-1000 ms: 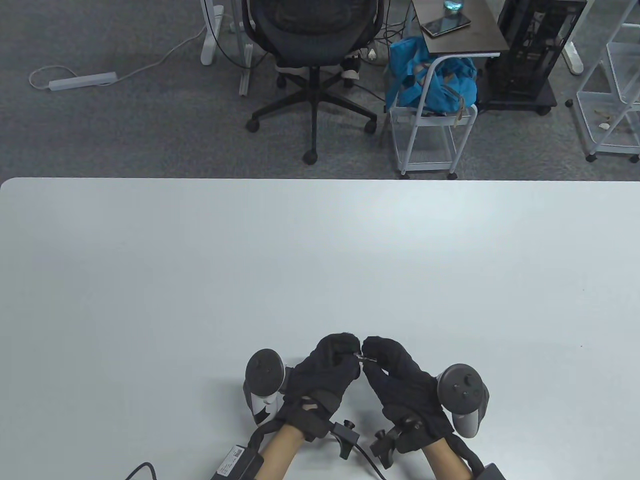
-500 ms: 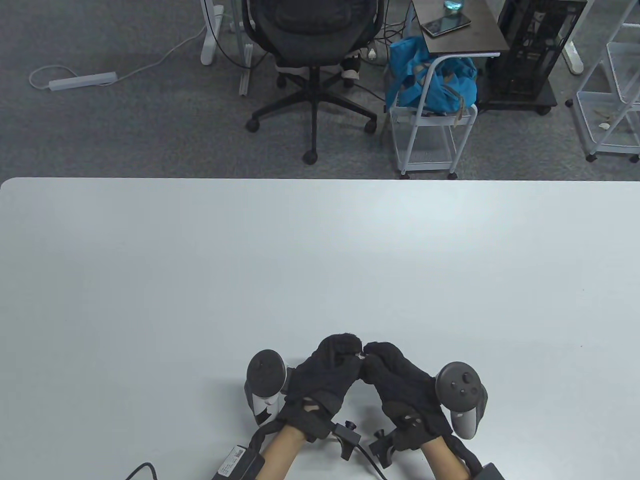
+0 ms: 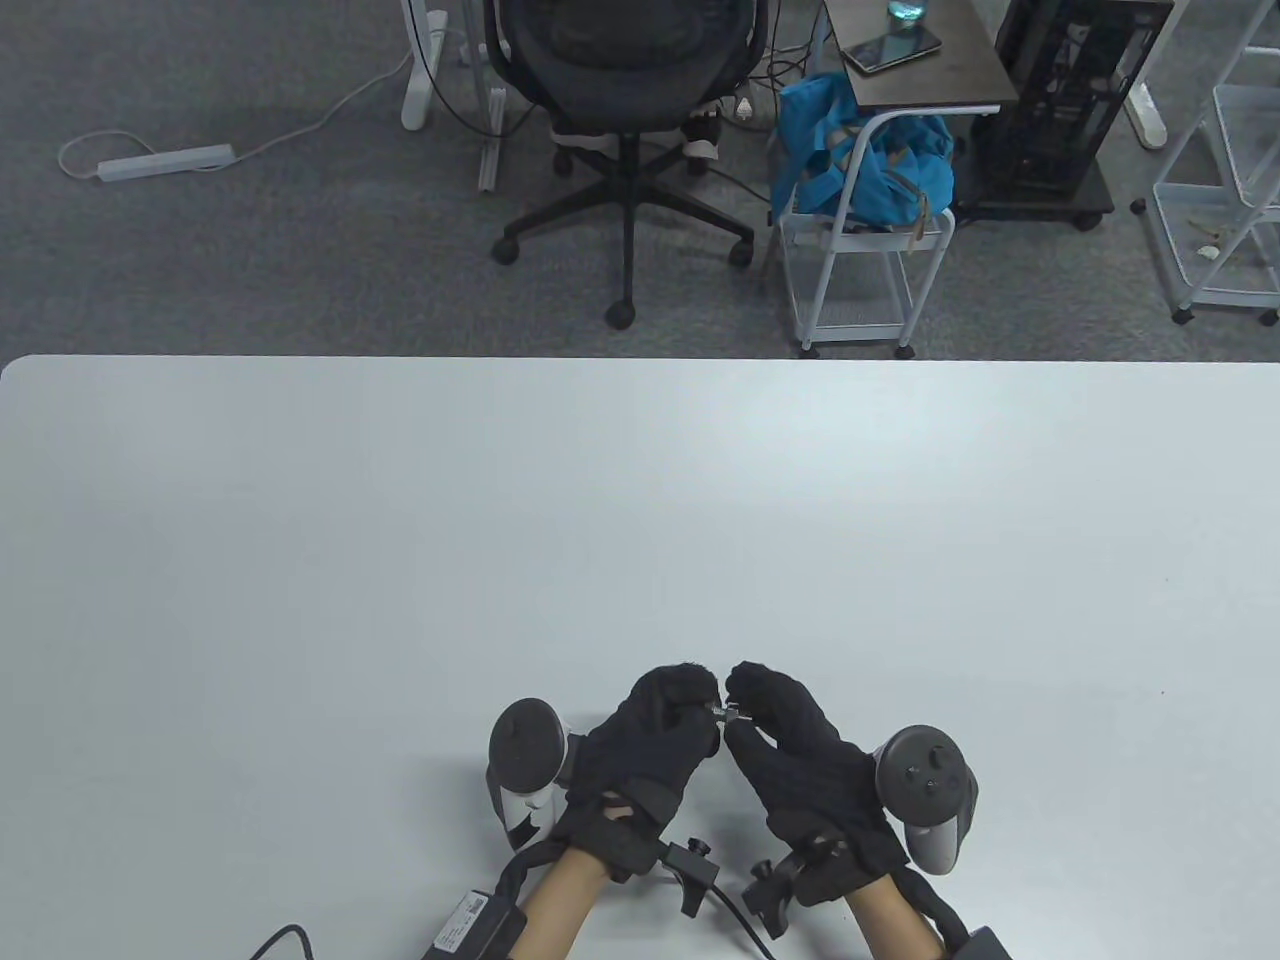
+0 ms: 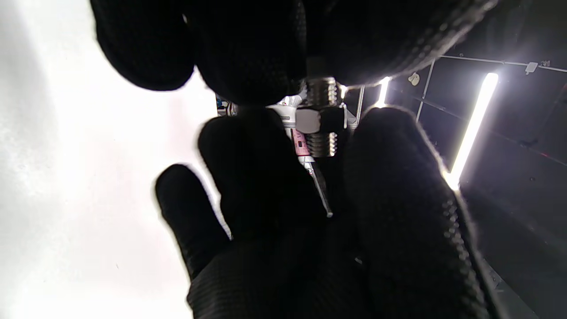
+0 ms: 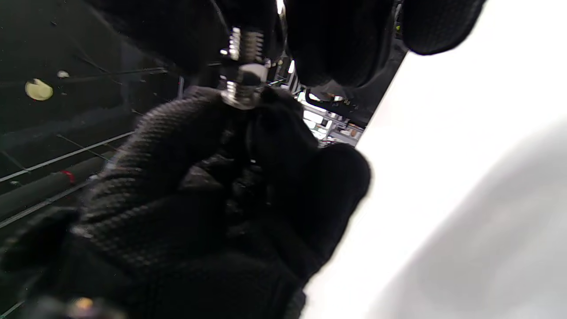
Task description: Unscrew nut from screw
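Note:
A small silver screw (image 3: 728, 714) with a hex nut is held in the air between both gloved hands, low over the table's near edge. My left hand (image 3: 703, 706) pinches one end of the screw. In the left wrist view the nut (image 4: 320, 120) sits midway on the thread (image 4: 322, 144), with two right-hand fingers (image 4: 248, 150) on either side of it. My right hand (image 3: 742, 703) pinches at the nut. In the right wrist view the nut (image 5: 247, 76) shows below my right fingers (image 5: 336, 40). The screw's head is hidden.
The white table (image 3: 640, 500) stretches bare beyond the hands. Past its far edge stand an office chair (image 3: 625, 90), a white cart with a blue bag (image 3: 860, 170) and shelving (image 3: 1225, 180). Cables (image 3: 280, 940) trail from both wrists at the near edge.
My right hand rolled its fingers down over the screw half a second ago and has come back up to about where it was. The left hand has stayed still.

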Tool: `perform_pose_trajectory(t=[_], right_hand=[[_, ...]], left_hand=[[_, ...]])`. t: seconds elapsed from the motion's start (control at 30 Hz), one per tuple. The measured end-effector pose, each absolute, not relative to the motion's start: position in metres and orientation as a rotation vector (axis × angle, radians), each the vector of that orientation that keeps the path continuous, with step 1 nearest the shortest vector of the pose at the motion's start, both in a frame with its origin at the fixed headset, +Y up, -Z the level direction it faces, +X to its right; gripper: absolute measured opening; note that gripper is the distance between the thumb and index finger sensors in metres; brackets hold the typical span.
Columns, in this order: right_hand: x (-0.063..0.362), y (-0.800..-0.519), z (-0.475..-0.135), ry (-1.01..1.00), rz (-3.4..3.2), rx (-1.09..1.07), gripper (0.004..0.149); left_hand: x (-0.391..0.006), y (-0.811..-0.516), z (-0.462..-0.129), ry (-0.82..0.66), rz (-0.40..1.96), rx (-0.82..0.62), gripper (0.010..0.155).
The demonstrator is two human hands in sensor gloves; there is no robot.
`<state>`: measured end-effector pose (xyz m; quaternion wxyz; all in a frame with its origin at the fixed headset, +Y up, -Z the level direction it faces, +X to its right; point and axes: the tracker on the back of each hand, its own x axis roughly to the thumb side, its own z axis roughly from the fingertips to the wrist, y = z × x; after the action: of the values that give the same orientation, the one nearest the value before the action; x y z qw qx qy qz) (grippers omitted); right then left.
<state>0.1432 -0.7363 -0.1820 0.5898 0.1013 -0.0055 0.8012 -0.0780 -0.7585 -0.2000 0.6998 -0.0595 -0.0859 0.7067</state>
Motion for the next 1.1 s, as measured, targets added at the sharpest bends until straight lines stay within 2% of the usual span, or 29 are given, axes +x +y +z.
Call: perform_pose_trajectory(t=[0.07,0.17,0.63,0.77,0.9,0.97,1.1], right_hand=[[0.144,-0.741,-0.182,0.018,1.883,0.187,0.066],[0.142,-0.742,-0.183,0.037,1.843,0.196,0.059],[0.144,-0.732,-0.18,-0.145,1.879,0.225,0.048],[0.143,-0.731,-0.182,-0.071,1.846,0.268,0.049],[0.144,-0.736,-0.181,-0.078,1.841,0.211,0.063],[0.146,-0.741,-0.182,-0.018,1.868,0.165,0.067],[0.142,-0.744,-0.183,0.0,1.832,0.168,0.058]], left_hand=[[-0.077,-0.758,-0.2,-0.202,1.564,-0.13,0.047],[-0.077,-0.758,-0.2,-0.204,1.553,-0.128,0.047],[-0.076,-0.758,-0.2,-0.202,1.561,-0.143,0.047],[-0.078,-0.759,-0.201,-0.178,1.582,-0.144,0.047],[-0.078,-0.759,-0.201,-0.178,1.583,-0.141,0.047],[-0.078,-0.759,-0.201,-0.185,1.577,-0.138,0.047],[-0.077,-0.759,-0.201,-0.195,1.565,-0.138,0.047]])
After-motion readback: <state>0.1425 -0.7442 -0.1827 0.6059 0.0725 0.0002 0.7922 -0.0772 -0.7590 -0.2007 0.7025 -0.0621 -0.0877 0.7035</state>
